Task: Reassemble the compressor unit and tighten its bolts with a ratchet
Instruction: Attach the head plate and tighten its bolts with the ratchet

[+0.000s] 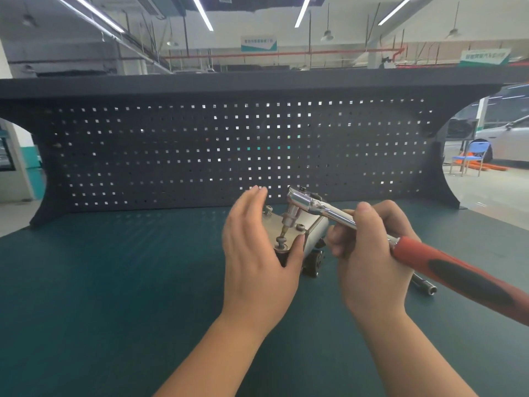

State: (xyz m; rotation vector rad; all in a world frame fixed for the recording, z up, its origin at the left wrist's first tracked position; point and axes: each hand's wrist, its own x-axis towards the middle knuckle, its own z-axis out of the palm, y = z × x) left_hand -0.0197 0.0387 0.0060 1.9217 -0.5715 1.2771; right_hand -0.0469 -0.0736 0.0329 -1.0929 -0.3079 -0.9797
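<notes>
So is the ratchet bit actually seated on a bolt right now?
Not seated. The ratchet bit tip hangs just above the near bolt on the compressor unit, whose head still shows.

Metal compressor unit [310,233] on the bench — ratchet [372,227] socket on its bolt [280,240].

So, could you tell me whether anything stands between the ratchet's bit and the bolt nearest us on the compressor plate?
Nothing visible does. The ratchet, gripped by the right hand, has its bit pointing down just above the near bolt. The left hand cups the compressor unit from the left, its thumb beside that bolt, not over it.
</notes>
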